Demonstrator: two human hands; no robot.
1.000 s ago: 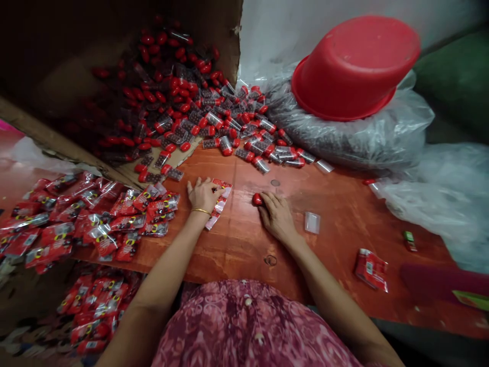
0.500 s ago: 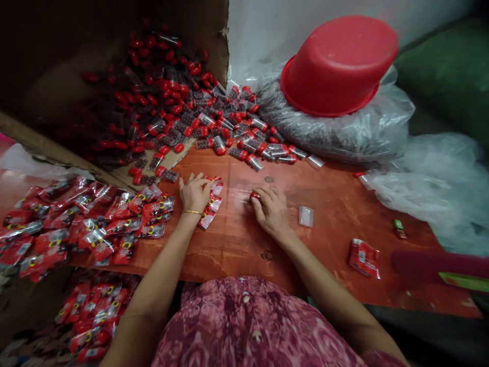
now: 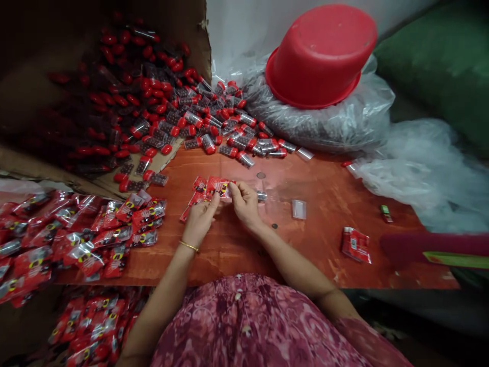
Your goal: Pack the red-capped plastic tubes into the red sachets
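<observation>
My left hand (image 3: 201,218) and my right hand (image 3: 245,204) meet over the red wooden table (image 3: 237,250), both pinching a flat red printed packet (image 3: 218,187) between thumbs and fingers. Under and beside my left hand lie more red packets (image 3: 199,186). Part of a small clear container (image 3: 262,195) shows just beyond the right hand's knuckles; whether the hand touches it I cannot tell. A gold bangle circles my left wrist.
Red-capped tubes (image 3: 164,97) spill from a cardboard box (image 3: 193,30). Filled red packets (image 3: 110,229) are heaped at left. A red tub (image 3: 324,56) sits upside down on a plastic bag (image 3: 313,127). Right: a clear case (image 3: 299,209) and a red packet (image 3: 356,245).
My right hand has moved left from the red-capped item to the packet, which both hands now grip. My left hand has lifted a packet from the stack. The whole view has shifted slightly.
</observation>
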